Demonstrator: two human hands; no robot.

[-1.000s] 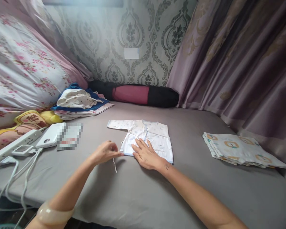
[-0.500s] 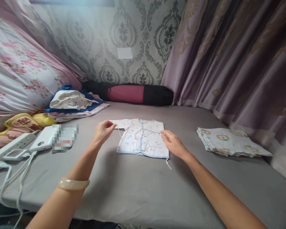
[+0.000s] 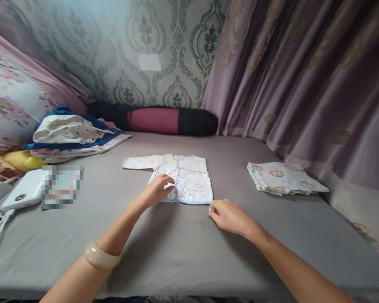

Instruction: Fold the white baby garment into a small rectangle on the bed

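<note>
A white baby shirt point(image 3: 192, 176) with pale blue trim and thin tie strings lies flat on the grey sheet. Its left-side sleeve point(image 3: 139, 162) is stretched out; no sleeve sticks out on the right side. Over the lower left front of the shirt is my left hand point(image 3: 159, 191), its thumb and curved fingers apart with nothing seen between them. My right hand point(image 3: 230, 215) is closed at the shirt's lower right corner, pinching the white tie string point(image 3: 210, 208) there. Most of that string is hidden by the fingers.
A folded patterned cloth point(image 3: 284, 179) lies to the right. On the left are a pile of clothes point(image 3: 72, 132), a white power bank point(image 3: 25, 191) with cables, a blurred-out flat item point(image 3: 62, 185) and a yellow cushion point(image 3: 22, 162). A black and maroon bolster-shaped bag point(image 3: 153, 120) lies along the wall.
My left hand has let go of a tie string and moved right, over the shirt front. My right hand has dropped from the shirt's right side to its lower corner string. The view has shifted right.
</note>
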